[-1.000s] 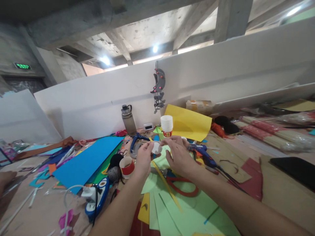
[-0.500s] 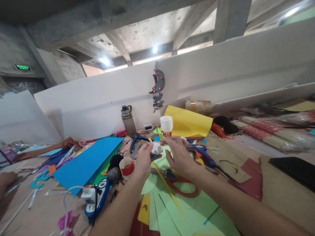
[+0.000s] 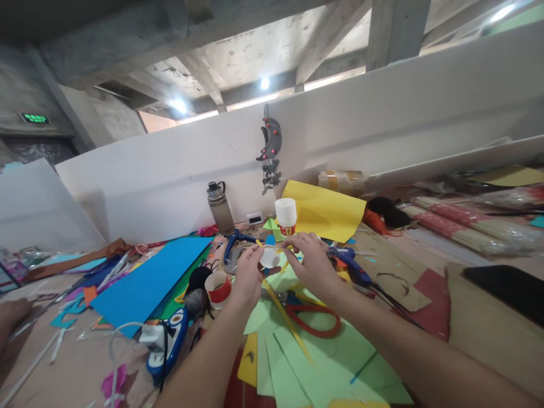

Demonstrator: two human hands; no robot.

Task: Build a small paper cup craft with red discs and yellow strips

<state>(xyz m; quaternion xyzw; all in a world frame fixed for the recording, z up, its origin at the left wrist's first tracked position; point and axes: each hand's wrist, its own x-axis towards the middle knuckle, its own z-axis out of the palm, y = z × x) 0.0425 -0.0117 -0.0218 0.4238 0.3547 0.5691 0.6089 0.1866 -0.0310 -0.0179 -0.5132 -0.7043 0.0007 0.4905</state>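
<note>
In my left hand (image 3: 249, 273), closed fingers hold a small white round piece (image 3: 270, 257), like a shallow paper cup bottom. A yellow tip shows just above these fingers. My right hand (image 3: 313, 265) is beside it, thumb and forefinger pinched on what looks like a thin yellow paper strip (image 3: 279, 250) that reaches the white piece. Below the hands, a longer yellow strip (image 3: 289, 323) slants over light green paper (image 3: 335, 371). Orange-handled scissors (image 3: 317, 327) lie under my right wrist, their blades partly hidden.
Left of my hands are a red-and-white paper cup (image 3: 218, 288), grey yarn (image 3: 196, 303), blue card (image 3: 148, 277) and a blue-white power strip (image 3: 173, 345). Behind stand stacked white cups (image 3: 286, 211) and a bottle (image 3: 220, 207). A glue gun (image 3: 351, 262) lies right. Another person's hand (image 3: 15, 314) rests far left.
The white piece has tilted, so its round face shows more fully. My right fingers have closed from a looser spread into a pinch, with a yellow strip showing at their tips.
</note>
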